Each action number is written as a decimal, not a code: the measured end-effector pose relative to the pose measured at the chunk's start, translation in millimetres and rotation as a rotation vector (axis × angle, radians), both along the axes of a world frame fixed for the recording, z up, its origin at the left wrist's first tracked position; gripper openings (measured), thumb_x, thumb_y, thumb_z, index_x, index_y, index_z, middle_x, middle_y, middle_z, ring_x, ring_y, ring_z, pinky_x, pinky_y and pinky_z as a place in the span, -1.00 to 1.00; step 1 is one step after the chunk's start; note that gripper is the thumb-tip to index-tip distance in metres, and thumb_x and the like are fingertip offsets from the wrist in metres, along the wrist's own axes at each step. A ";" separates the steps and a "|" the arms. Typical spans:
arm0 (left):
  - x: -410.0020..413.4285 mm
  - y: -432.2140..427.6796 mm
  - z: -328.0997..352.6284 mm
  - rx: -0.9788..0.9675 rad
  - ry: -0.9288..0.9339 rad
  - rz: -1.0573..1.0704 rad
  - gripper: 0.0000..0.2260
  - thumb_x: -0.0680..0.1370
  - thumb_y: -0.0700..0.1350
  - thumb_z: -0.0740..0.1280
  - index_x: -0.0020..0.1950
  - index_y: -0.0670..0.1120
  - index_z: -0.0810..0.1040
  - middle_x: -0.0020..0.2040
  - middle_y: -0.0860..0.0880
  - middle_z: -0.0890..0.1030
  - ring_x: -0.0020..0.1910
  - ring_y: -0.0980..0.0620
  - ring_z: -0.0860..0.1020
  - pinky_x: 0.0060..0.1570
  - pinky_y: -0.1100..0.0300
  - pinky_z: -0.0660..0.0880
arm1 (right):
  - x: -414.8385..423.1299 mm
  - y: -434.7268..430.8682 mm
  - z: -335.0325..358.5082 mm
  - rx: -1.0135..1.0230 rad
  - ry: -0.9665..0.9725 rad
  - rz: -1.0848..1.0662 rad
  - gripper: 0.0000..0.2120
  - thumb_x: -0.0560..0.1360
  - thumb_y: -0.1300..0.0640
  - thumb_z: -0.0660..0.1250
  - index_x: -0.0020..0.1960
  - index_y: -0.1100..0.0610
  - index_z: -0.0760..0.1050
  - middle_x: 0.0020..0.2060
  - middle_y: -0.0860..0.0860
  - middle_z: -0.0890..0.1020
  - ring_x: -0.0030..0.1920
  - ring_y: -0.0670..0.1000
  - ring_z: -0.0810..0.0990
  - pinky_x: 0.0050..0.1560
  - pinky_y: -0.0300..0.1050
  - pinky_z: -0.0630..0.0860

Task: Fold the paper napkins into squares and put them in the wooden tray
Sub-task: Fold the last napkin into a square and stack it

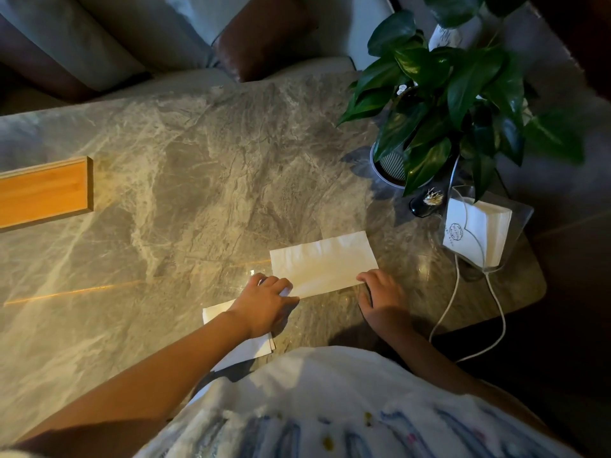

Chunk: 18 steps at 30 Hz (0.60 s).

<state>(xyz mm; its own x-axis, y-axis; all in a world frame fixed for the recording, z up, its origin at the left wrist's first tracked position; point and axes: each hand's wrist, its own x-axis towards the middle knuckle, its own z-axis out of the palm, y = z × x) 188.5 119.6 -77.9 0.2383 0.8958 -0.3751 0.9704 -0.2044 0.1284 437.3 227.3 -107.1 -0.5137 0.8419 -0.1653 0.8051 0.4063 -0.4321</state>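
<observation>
A white paper napkin (324, 262) lies flat as a long rectangle on the marble table. My left hand (264, 305) presses its near left corner, and the fingertips of my right hand (383, 295) rest on its near right corner. Under my left wrist lies a second white napkin (251, 348), folded, partly hidden by my forearm. The wooden tray (43, 193) sits at the far left edge of view, only its right end showing, well away from both hands.
A clear holder with a stack of napkins (479, 233) stands at the right. Behind it are a potted plant (439, 100) and a small dark toothpick jar (426, 203). A white cable (496, 312) hangs off the table's right corner. Sofa cushions lie beyond the far edge.
</observation>
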 end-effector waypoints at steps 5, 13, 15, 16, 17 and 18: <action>1.2 0.6 -2.2 -0.017 -0.038 0.069 -0.71 0.51 0.03 0.16 0.19 0.09 0.51 0.29 -0.02 0.46 0.19 -0.06 0.47 0.27 0.00 0.24 | -5.8 3.3 6.4 -0.035 0.007 -0.078 -0.70 0.48 0.19 0.31 0.21 0.09 0.48 0.14 0.03 0.55 0.17 0.07 0.50 0.21 0.06 0.43; 5.3 11.5 -10.0 -0.037 -0.017 0.271 -0.49 0.54 0.06 0.19 0.47 0.02 0.18 0.51 -0.07 0.18 0.46 -0.10 0.20 0.42 -0.05 0.06 | -48.6 -12.6 10.9 -0.275 0.135 0.032 -0.75 0.50 0.18 0.29 0.17 0.05 0.43 0.07 0.02 0.56 0.00 0.06 0.58 0.00 0.10 0.57; 7.6 14.3 -10.3 -0.037 -0.006 0.304 -0.49 0.53 0.09 0.19 0.47 0.05 0.19 0.50 -0.06 0.21 0.43 -0.12 0.24 0.41 -0.06 0.07 | -52.0 -11.2 8.2 -0.241 0.098 0.092 -0.71 0.49 0.17 0.30 0.21 0.06 0.43 0.14 0.03 0.55 0.11 0.08 0.55 0.08 0.10 0.54; 8.3 15.7 -9.8 -0.034 -0.011 0.315 -0.50 0.54 0.10 0.19 0.46 0.07 0.20 0.47 -0.05 0.25 0.40 -0.11 0.28 0.40 -0.05 0.09 | -52.7 -7.3 7.8 -0.223 0.085 0.101 -0.69 0.49 0.16 0.30 0.23 0.07 0.43 0.18 0.03 0.54 0.15 0.09 0.53 0.12 0.10 0.52; 9.0 17.0 -9.0 -0.035 -0.015 0.320 -0.52 0.54 0.10 0.18 0.45 0.09 0.21 0.45 -0.02 0.28 0.37 -0.10 0.31 0.39 -0.03 0.11 | -52.7 -2.6 7.9 -0.223 0.086 0.085 -0.67 0.49 0.16 0.30 0.24 0.08 0.42 0.20 0.03 0.53 0.18 0.09 0.52 0.15 0.10 0.50; 9.8 17.8 -8.3 -0.039 -0.024 0.322 -0.53 0.55 0.09 0.18 0.45 0.10 0.22 0.42 -0.01 0.32 0.34 -0.09 0.34 0.37 -0.02 0.13 | -51.9 2.8 8.6 -0.230 0.092 0.051 -0.67 0.49 0.15 0.30 0.25 0.07 0.42 0.22 0.02 0.53 0.20 0.08 0.50 0.18 0.11 0.49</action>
<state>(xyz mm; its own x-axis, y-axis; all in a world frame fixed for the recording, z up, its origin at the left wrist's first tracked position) 198.3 137.4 -86.2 -0.0461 0.9118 -0.4079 0.9810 0.1185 0.1540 385.5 230.1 -98.5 -0.5762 0.7602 -0.3000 0.7392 0.3283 -0.5880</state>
